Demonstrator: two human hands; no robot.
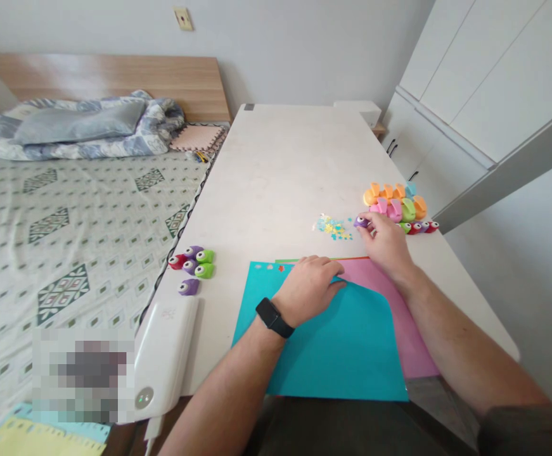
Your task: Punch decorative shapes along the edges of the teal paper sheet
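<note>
My left hand (310,288) lies on the teal paper sheet (337,342) with its fingers curled and pressed on the sheet's top edge; a black watch sits on that wrist. A pink sheet (399,316) lies under the teal one, with orange and green edges showing behind. My right hand (386,244) reaches forward and pinches a small purple paper punch (362,221) on the white table (285,177). Small cut-out paper shapes (333,227) lie scattered just left of that punch.
A cluster of orange, pink and green punches (397,204) stands at the table's right edge. Several small purple, green and red punches (193,263) sit at the left. A white device (164,354) rests on the near left corner. A bed (66,215) stands alongside.
</note>
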